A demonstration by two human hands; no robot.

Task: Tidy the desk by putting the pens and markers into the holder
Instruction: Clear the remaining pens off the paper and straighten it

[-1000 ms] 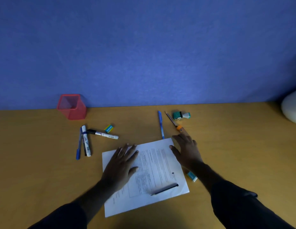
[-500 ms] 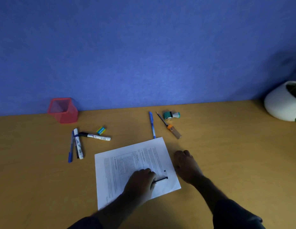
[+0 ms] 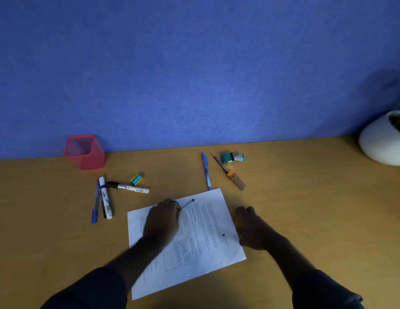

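Black pen (image 3: 187,204) in left hand (image 3: 163,219).

1. Single view, from a camera worn on the person's head; it looks forward and steeply down onto the desk (image 3: 306,219).
2. The view faces the blue wall (image 3: 194,63), which fills the upper half; the desk's far edge crosses at mid-height.
3. Both forearms enter from the bottom edge, left hand (image 3: 163,221) and right hand (image 3: 252,230) lying close below the lens, over and beside the printed sheet (image 3: 208,241).
4. Wide-angle framing: the red holder (image 3: 85,152) stands far left, the white pot (image 3: 382,141) is cut by the right edge.
5. No second view is given, so no part of the scene is shared.
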